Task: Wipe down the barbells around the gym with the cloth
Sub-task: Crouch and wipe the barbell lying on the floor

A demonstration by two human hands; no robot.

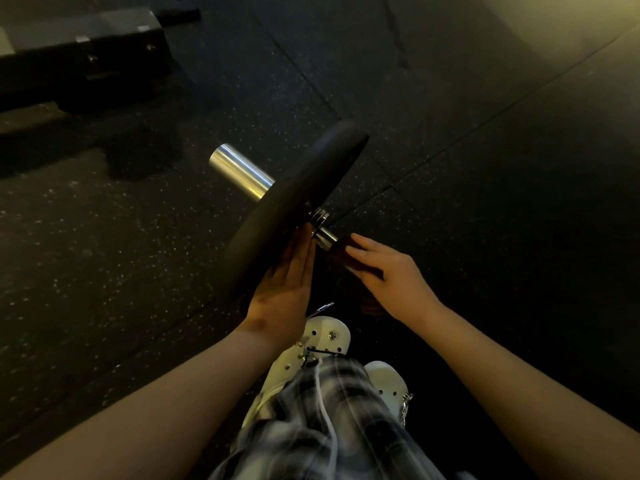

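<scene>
Starting at the far left, a black equipment base (86,46) sits on the speckled rubber floor (104,237). The barbell (325,237) lies low over that floor, its polished sleeve (239,171) jutting past a black plate (294,209). The left hand (284,282) presses flat and straight-fingered against the plate's inner face. The right hand (398,275) wraps a dark cloth (349,256) round the shaft, thumb over, fingers under. The bar looks heavy, rigid and slick, so it is best steadied at the plate while the soft cloth slides. No writing is readable.
</scene>
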